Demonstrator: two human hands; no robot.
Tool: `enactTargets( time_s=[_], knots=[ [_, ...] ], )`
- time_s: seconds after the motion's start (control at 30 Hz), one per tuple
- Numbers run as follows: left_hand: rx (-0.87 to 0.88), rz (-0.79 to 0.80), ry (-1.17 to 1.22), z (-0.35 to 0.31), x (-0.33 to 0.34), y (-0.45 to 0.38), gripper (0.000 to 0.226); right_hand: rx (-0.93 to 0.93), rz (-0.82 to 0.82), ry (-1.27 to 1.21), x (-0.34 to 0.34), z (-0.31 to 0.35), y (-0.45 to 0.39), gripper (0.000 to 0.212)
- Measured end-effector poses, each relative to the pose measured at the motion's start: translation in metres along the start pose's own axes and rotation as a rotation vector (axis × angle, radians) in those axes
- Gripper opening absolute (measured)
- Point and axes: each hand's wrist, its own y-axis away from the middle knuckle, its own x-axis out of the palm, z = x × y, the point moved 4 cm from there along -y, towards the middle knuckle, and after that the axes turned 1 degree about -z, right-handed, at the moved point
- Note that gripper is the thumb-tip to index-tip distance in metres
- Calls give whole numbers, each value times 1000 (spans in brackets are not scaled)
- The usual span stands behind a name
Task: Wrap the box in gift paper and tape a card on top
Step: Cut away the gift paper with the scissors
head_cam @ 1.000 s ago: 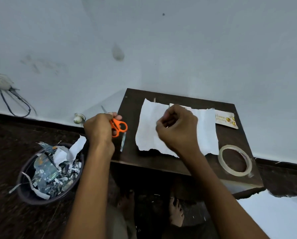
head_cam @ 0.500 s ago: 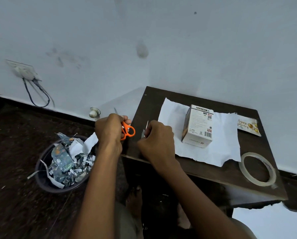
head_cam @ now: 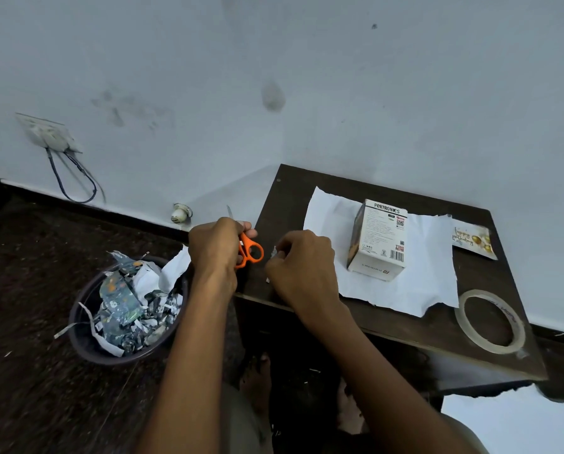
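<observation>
The right hand [head_cam: 302, 267] has left the box [head_cam: 377, 240] standing on the paper [head_cam: 415, 283] and now pinches a scrap [head_cam: 273, 253] at the counter's [head_cam: 405, 326] left edge; the left hand [head_cam: 215, 249] keeps gripping the scissors [head_cam: 249, 252]. Wrapping is not begun.

A: We note a pale blue-grey wall [head_cam: 339, 77], scuffed, with one dark smudge [head_cam: 273, 98] near mid-frame and a small spot [head_cam: 374, 26] higher to the right.

B: We add a switch plate [head_cam: 46, 132] on the left, cables [head_cam: 74, 178] looping below it down toward a dark skirting strip [head_cam: 87, 208].

A: Floor [head_cam: 22, 290]: dark, speckled. A small dark wooden table [head_cam: 405, 326] stands against the wall.

B: We log a round bin [head_cam: 77, 326] of paper scraps on the floor, left of the table. Light is dim, even.
</observation>
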Motion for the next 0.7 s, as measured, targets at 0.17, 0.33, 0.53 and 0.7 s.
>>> enactTargets(
  time_s=[0.17,0.33,0.53,0.7],
  knots=[
    [106,96,109,-8,9,9,24,10,-113,-225,-28,-3,-3,19],
    [217,207,155,-10,26,20,18,19,-45,-431,-44,-17,-10,14],
    [270,238,138,-2,57,34,8,-62,30,-653,-68,-36,-6,12],
    [421,302,-47,5,84,52,12,-37,-100,-549,-95,-61,-3,8]
  ],
)
